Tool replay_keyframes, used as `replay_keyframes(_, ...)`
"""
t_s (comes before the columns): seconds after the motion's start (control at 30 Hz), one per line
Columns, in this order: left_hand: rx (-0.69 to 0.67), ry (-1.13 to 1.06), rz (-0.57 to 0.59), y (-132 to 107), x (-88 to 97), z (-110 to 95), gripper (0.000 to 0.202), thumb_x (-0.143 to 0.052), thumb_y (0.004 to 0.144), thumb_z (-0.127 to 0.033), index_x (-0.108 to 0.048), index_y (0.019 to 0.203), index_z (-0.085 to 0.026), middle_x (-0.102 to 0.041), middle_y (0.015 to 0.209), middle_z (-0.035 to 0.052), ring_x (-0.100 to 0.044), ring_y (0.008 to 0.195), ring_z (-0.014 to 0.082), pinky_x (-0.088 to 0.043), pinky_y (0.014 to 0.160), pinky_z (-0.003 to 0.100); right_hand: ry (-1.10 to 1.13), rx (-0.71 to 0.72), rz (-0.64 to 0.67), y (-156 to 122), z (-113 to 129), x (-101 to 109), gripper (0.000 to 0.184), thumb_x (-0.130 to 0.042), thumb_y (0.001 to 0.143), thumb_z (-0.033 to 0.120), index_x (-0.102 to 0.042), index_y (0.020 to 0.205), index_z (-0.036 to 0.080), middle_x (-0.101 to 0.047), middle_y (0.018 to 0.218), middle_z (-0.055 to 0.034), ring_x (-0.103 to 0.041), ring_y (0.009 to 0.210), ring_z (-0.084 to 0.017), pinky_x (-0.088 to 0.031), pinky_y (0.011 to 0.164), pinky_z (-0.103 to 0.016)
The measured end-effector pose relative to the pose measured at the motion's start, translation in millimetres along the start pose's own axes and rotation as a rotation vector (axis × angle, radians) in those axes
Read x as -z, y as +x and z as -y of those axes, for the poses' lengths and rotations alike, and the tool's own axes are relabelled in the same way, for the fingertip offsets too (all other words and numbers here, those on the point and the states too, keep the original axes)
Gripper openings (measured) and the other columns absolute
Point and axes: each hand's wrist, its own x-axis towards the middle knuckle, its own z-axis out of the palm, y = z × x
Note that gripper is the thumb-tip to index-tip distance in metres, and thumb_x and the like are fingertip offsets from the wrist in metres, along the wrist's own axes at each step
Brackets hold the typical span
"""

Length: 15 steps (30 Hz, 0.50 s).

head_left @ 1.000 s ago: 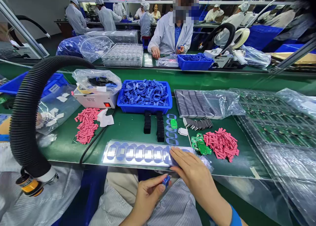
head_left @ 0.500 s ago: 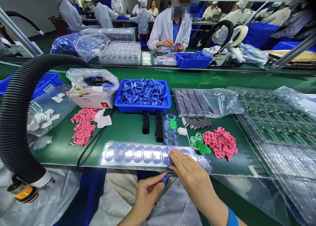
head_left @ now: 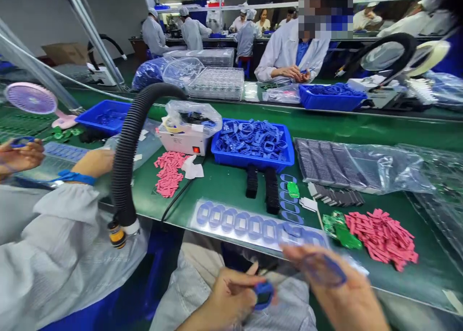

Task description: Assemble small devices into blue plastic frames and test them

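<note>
My left hand [head_left: 231,299] is low over my lap, its fingers closed around a small blue plastic part [head_left: 264,294]. My right hand [head_left: 336,287], smeared by motion, is lifted off the table edge and carries a thin blue oval frame [head_left: 323,269] against its fingers. Just beyond both hands lies a clear strip [head_left: 253,225] with a row of blue oval frames. A short column of loose blue frames and a green piece [head_left: 292,189] lie behind it, beside two black stacks [head_left: 265,189].
A blue bin of blue frames [head_left: 253,140], pink strip piles [head_left: 168,173] [head_left: 381,237], green circuit boards [head_left: 340,227] and bagged trays [head_left: 358,165] cover the green table. A black suction hose [head_left: 126,148] hangs at left. A co-worker's sleeve [head_left: 54,234] is at my left; others sit opposite.
The view swung left. My right hand left the clear strip and rose toward me with a blue frame. My left hand stayed closed on its blue part.
</note>
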Motion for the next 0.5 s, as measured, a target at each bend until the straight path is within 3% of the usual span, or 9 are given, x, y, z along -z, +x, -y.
replay_keyframes(0.03, 0.020, -0.039, -0.037, -12, 16.6, -2, 0.039, -0.079, 0.054, -0.054, -0.078, 0.077, -0.023, -0.077, 0.067, 0.0064, -0.072, 0.064, 0.0231, -0.055, 0.077, 0.042, 0.158, -0.020, 0.169, -3, -8, -29, 0.042, -0.046, 0.085, 0.057, -0.063, 0.111, 0.027, -0.072, 0.100, -0.0114, -0.071, 0.083, -0.030, -0.061, 0.064, -0.040)
replay_keyframes(0.07, 0.035, -0.076, -0.081, -24, 35.1, -4, 0.037, -0.080, 0.052, -0.053, -0.077, 0.072, -0.022, -0.077, 0.065, 0.0059, -0.072, 0.061, 0.0226, -0.057, 0.066, 0.038, 0.308, -0.045, 0.279, -5, -17, -60, 0.044, -0.045, 0.085, 0.058, -0.062, 0.111, 0.027, -0.072, 0.099, -0.0109, -0.072, 0.074, -0.026, -0.061, 0.057, -0.036)
replay_keyframes(0.1, 0.049, -0.114, -0.127, -37, 54.9, -7, 0.034, -0.080, 0.052, -0.052, -0.076, 0.067, -0.021, -0.076, 0.063, 0.0058, -0.072, 0.060, 0.0218, -0.056, 0.059, 0.034, 0.412, -0.127, 0.336, -5, -29, -92, 0.045, -0.045, 0.085, 0.059, -0.061, 0.111, 0.026, -0.072, 0.098, -0.0108, -0.072, 0.076, -0.025, -0.060, 0.059, -0.036)
replay_keyframes(0.17, 0.041, -0.197, -0.241, -63, 96.7, -15, 0.031, -0.082, 0.050, -0.050, -0.076, 0.066, -0.023, -0.077, 0.067, 0.0014, -0.072, 0.064, 0.0169, -0.056, 0.065, 0.027, 0.628, -0.279, 0.387, 1, -53, -154, 0.059, -0.049, 0.076, 0.070, -0.062, 0.106, 0.020, -0.070, 0.101, -0.0142, -0.069, 0.091, -0.028, -0.058, 0.071, -0.041)
replay_keyframes(0.27, 0.022, -0.290, -0.423, -102, 156.0, -28, 0.024, -0.081, 0.059, -0.041, -0.076, 0.079, -0.028, -0.079, 0.078, -0.0007, -0.073, 0.065, 0.0123, -0.056, 0.075, 0.025, 0.672, -0.386, 0.467, 20, -86, -230, 0.061, -0.035, 0.086, 0.067, -0.056, 0.114, 0.017, -0.067, 0.109, -0.0166, -0.066, 0.100, -0.028, -0.055, 0.079, -0.046)
replay_keyframes(0.33, -0.017, -0.356, -0.567, -124, 188.4, -39, 0.023, -0.084, 0.058, -0.029, -0.077, 0.079, -0.025, -0.079, 0.081, 0.0026, -0.074, 0.067, 0.0151, -0.057, 0.076, 0.027, 0.700, -0.473, 0.511, 33, -103, -267, 0.055, -0.031, 0.090, 0.061, -0.057, 0.113, 0.018, -0.066, 0.111, -0.0151, -0.064, 0.103, -0.026, -0.053, 0.081, -0.044)
replay_keyframes(0.43, -0.089, -0.366, -0.616, -142, 222.7, -56, 0.023, -0.085, 0.057, -0.025, -0.076, 0.078, -0.025, -0.079, 0.081, 0.0006, -0.074, 0.067, 0.0145, -0.057, 0.077, 0.023, 0.813, -0.618, 0.561, 41, -120, -306, 0.054, -0.038, 0.089, 0.060, -0.058, 0.111, 0.016, -0.066, 0.110, -0.0131, -0.065, 0.101, -0.024, -0.051, 0.084, -0.043)
replay_keyframes(0.5, -0.128, -0.364, -0.617, -139, 236.3, -67, 0.024, -0.085, 0.056, -0.024, -0.076, 0.078, -0.024, -0.079, 0.080, 0.0003, -0.074, 0.068, 0.0151, -0.057, 0.076, 0.023, 0.880, -0.698, 0.574, 39, -127, -320, 0.053, -0.041, 0.089, 0.059, -0.057, 0.111, 0.014, -0.066, 0.108, -0.0109, -0.065, 0.097, -0.021, -0.050, 0.086, -0.043)
